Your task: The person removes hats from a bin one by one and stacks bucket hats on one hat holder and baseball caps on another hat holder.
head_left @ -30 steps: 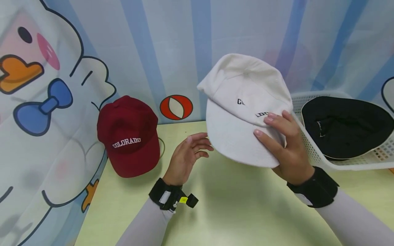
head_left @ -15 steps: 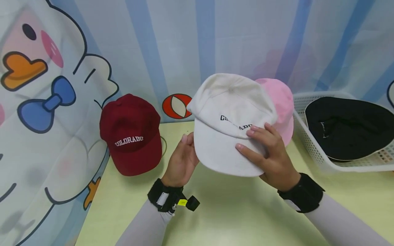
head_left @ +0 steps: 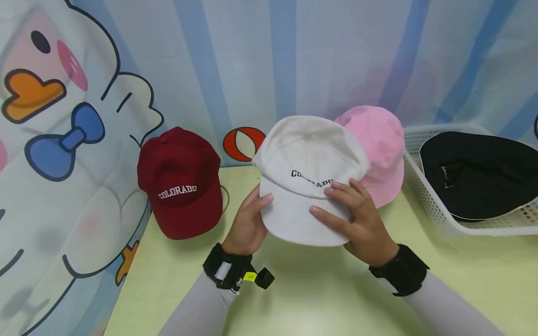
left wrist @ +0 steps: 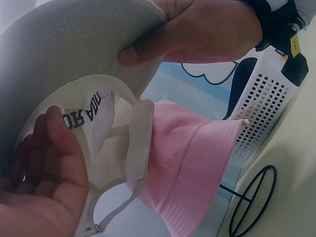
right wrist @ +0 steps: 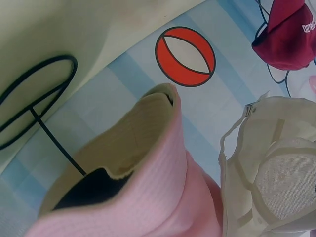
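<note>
A white baseball cap (head_left: pixel 308 158) with black lettering, its front panel dented, is held above the table between both hands. My left hand (head_left: pixel 247 224) grips the brim's left side, thumb on top. In the left wrist view, that hand's curled fingers (left wrist: pixel 64 148) show under the cap, close to its inner crown. My right hand (head_left: pixel 361 221) holds the brim's right side, fingers spread on top and thumb (left wrist: pixel 133 55) underneath. Behind the cap, partly covered by it, is a pink bucket hat (head_left: pixel 380 149), set on a black wire stand (right wrist: pixel 47 111).
A maroon cap (head_left: pixel 180 186) lettered COLORADO sits on a stand to the left, its wire partly showing. At the right, a white perforated basket (head_left: pixel 437 210) holds a black item (head_left: pixel 475 172) with a pale edge. A printed curtain (head_left: pixel 248 60) hangs behind the table (head_left: pixel 294 298).
The white cap has come down and left, uncovering the pink bucket hat. My left hand, apart from the cap at first, now holds its brim. The right hand has kept its grip.
</note>
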`<state>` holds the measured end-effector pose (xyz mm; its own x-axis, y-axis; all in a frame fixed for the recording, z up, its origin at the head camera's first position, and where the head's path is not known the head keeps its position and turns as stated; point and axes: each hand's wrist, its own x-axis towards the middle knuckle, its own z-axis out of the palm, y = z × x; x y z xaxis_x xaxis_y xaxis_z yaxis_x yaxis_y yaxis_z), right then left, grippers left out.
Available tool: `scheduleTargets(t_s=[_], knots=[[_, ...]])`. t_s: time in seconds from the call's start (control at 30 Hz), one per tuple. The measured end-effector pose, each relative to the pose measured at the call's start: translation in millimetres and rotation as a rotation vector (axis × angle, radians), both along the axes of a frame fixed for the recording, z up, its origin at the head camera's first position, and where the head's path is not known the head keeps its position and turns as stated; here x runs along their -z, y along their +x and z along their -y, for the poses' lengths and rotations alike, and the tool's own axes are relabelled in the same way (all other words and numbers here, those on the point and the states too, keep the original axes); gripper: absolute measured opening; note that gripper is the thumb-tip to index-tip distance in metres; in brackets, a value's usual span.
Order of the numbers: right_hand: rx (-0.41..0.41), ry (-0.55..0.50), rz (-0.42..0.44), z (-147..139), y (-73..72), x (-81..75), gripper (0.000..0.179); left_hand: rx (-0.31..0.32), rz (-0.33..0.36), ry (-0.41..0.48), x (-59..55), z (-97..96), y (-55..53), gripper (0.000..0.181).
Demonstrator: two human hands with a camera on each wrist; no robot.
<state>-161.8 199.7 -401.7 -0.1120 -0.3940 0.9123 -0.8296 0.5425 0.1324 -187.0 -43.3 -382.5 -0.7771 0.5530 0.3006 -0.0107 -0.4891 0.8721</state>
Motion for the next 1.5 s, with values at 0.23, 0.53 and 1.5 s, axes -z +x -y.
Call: scheduleTargets(t_s=[0.23, 0.53, 1.5], knots=[[0.045, -0.024, 0.038, 3, -0.9, 7.7, 0.024, -0.058, 0.031, -0.043, 0.5, -0.5, 0.4, 0.04], [0.108, -0.143, 0.115, 6, -1.3, 16.2, 0.031, -0.086, 0.03, -0.029, 2.6, -1.8, -1.4, 0.039], [0.062, -0.498, 0.473, -16, -3.0, 18.9, 0.037, -0.135, 0.016, 0.002, -7.3, 13.7, -6.3, 0.038]])
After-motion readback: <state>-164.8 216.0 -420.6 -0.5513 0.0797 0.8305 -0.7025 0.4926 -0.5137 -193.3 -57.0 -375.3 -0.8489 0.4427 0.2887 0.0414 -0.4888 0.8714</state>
